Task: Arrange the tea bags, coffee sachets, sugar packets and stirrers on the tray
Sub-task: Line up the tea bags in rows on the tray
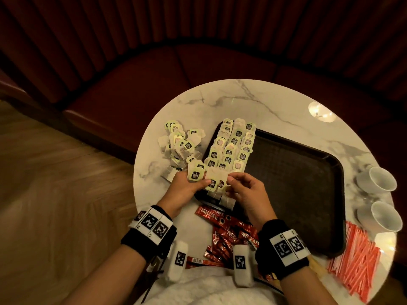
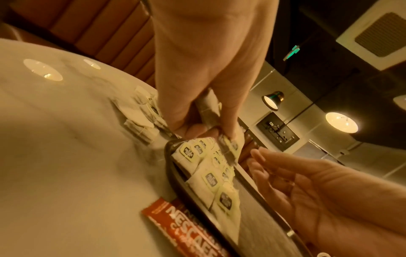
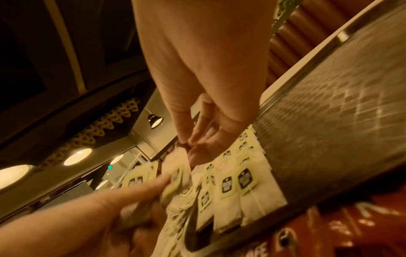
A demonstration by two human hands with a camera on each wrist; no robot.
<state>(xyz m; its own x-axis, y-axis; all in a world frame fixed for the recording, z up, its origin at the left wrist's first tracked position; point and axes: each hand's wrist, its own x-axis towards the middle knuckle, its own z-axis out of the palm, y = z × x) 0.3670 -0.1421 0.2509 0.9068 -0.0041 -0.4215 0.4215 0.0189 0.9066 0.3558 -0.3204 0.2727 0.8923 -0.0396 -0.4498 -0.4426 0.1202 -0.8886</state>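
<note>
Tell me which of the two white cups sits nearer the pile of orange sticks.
The lower cup, the one closer to the person. It lies on its side beside the orange sticks; the other cup lies farther up the table's edge.

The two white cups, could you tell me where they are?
In the head view, the two white cups stand at the table's right edge, beside the tray.

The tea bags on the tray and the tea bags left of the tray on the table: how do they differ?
The tea bags on the tray lie in neat overlapping rows along the tray's left side; the tea bags on the table form a loose, jumbled heap. The tray group sits on dark plastic, the heap on the white marble table. Both have pale green tags with dark labels.
</note>
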